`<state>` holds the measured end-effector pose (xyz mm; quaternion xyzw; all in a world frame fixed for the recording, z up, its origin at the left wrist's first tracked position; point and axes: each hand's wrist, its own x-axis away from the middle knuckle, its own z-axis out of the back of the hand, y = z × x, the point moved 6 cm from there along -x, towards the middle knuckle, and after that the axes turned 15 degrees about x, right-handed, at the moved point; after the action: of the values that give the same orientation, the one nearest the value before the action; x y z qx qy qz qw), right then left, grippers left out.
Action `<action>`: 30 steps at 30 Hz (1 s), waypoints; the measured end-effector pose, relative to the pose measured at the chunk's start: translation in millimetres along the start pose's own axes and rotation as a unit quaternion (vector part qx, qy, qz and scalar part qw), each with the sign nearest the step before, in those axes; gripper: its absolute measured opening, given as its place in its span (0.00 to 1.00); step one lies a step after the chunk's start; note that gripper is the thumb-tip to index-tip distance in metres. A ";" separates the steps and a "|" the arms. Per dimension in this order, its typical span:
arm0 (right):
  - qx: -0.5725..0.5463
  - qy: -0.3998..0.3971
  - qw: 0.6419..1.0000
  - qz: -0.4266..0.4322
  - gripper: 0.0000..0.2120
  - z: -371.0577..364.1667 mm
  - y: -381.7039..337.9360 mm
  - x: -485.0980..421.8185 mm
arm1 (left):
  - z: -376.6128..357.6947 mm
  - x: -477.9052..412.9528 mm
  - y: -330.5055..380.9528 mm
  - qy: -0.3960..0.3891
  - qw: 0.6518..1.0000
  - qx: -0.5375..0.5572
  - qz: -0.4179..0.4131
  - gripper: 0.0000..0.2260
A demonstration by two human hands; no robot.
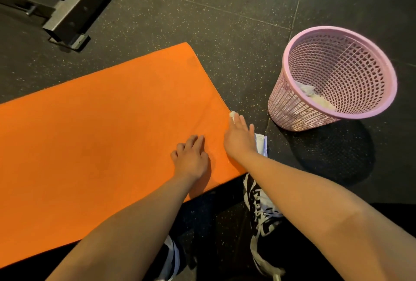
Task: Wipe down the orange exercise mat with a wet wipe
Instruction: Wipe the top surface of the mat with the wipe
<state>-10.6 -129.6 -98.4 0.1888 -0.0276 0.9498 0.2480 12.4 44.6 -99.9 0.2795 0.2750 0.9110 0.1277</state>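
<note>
1 orange exercise mat [101,134], 1 pink plastic lattice wastebasket [284,105], 1 white wet wipe [231,115], 1 white packet [261,143], 2 black-and-white sneakers [258,204] [173,256], 2 hands: left hand [191,157], right hand [239,139].

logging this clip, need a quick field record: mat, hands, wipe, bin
mat: flat orange exercise mat on dark speckled floor
left hand: rests on the mat, holding nothing
right hand: flat at the mat's right edge, fingers straight
wipe: white wet wipe showing past the right fingertips
bin: pink plastic mesh basket right of the mat, crumpled white paper inside
packet: white packet on the floor under the right wrist
</note>
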 end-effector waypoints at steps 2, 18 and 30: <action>-0.010 -0.002 1.000 0.020 0.28 1.8 -18.0 -1.0 | 2.8 -6.4 0.0 0.001 1.000 0.004 0.003 0.24; 0.013 -0.003 0.984 0.177 0.27 -1.8 -73.9 -4.1 | 18.5 -39.7 1.2 0.046 0.999 0.020 -0.008 0.20; -0.001 -0.006 0.986 0.165 0.27 -5.1 -84.7 -42.0 | 25.8 -74.4 -14.7 0.037 0.999 0.019 0.025 0.22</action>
<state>62.2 -74.0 -122.2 0.1872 -0.0614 0.9765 0.0876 88.9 38.9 -123.2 0.2546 0.2895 0.9183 0.0898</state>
